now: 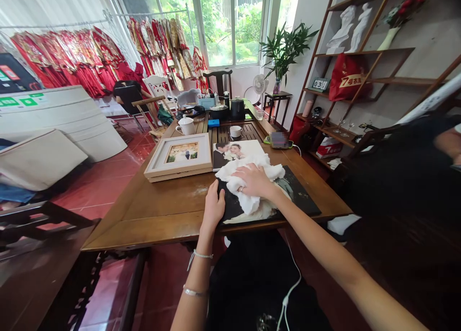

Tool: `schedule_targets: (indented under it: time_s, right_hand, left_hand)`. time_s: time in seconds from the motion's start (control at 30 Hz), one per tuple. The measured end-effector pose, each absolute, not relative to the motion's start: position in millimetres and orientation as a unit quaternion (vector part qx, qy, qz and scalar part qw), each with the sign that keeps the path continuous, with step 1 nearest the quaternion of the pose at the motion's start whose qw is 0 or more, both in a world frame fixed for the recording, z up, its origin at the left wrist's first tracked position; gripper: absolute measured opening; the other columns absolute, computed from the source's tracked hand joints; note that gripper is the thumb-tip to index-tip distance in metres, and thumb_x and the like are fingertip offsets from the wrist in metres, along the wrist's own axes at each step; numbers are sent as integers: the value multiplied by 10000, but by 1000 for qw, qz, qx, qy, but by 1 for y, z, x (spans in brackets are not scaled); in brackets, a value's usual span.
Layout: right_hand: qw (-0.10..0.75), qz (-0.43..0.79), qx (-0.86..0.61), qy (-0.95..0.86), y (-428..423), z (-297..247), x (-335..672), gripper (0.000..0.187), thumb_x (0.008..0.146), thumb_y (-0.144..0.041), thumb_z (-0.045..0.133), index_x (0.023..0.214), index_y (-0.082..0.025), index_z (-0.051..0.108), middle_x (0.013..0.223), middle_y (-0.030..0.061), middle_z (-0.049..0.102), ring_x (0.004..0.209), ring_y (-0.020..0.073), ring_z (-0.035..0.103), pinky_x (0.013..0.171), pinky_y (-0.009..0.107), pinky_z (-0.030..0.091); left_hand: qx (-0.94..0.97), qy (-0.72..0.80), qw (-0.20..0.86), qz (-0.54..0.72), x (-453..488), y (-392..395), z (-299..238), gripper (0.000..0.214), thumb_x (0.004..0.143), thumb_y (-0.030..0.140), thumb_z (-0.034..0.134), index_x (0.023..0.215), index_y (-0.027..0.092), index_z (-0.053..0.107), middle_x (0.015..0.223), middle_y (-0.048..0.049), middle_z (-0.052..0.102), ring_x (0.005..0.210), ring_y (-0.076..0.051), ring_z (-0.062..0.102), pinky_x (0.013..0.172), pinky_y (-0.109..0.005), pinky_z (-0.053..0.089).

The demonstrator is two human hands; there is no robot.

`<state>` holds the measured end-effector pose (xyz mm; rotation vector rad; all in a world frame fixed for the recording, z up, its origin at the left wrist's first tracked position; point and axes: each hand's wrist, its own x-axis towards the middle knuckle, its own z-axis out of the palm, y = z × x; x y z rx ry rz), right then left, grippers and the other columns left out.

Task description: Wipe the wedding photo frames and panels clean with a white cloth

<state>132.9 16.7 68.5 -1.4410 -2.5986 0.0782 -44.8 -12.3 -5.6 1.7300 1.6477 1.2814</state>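
A dark photo panel [302,196] with a pale figure on it lies flat at the near edge of the wooden table. My left hand [215,203] grips its left edge, thumb on top; some fingers are hidden. A bunched white cloth [248,201] covers much of the panel's middle, and my right hand [254,179] presses down on it with fingers curled into its folds. Just behind the cloth lies a photo print of a couple [230,153]. To the left of the panel are stacked light wooden frames [180,155], the top one holding a picture.
On the table [154,225] stand a white lidded mug [186,125], a small white cup [236,131], a dark kettle [237,109] and a phone [280,140] with a cable. A dark wooden bench [39,259] is at left. Another person in black sits at right.
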Motion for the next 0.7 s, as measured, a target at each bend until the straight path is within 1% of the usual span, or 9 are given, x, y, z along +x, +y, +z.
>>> schedule_targets:
  time_s: [0.1,0.23,0.37,0.47,0.57,0.7]
  right_hand:
    - [89,42,-440,-892,-4,66,134,530,786,-329,571,1315,-298,574,1438,51,509,1294,384,357,988,589,315]
    - [105,61,-387,-914,-41,61,150,551,736,-301,599,1287,-299,601,1445,36,509,1326,382,324,1034,604,245]
    - [112,72,-372,-919,-65,58,175,555,692,-253,614,1243,-323,632,1431,16,525,1337,362,329,1037,567,266]
    - [108,65,-398,-909,-63,58,194,579,688,-225,607,1256,-335,625,1421,8,536,1318,347,367,1038,551,281]
    - [100,42,-464,-879,-45,56,206,607,692,-203,591,1290,-307,608,1419,29,537,1302,353,387,1015,553,311]
    - [87,18,-524,-847,-13,56,202,576,750,-240,563,1322,-299,583,1448,45,504,1303,373,375,969,579,349]
  left_hand:
    - [629,572,220,478,-45,-14,-6,378,840,151,483,1196,153,611,1260,-151,638,1235,-277,559,1087,-472,396]
    - [616,572,231,491,-45,-13,-8,454,798,167,547,1250,147,590,1335,-165,593,1278,-297,527,1109,-472,371]
    - [598,583,234,498,-44,-11,-10,432,833,211,532,1257,154,594,1335,-163,596,1271,-294,536,1126,-479,355]
    - [599,594,227,487,-42,-11,-9,429,855,208,501,1267,129,586,1349,-183,583,1284,-293,527,1145,-483,330]
    - [604,596,228,478,-42,-12,-9,437,865,211,493,1287,131,573,1375,-185,563,1301,-292,515,1157,-489,310]
    - [600,596,236,478,-42,-12,-7,443,861,211,497,1291,133,572,1387,-179,558,1313,-290,504,1164,-488,298]
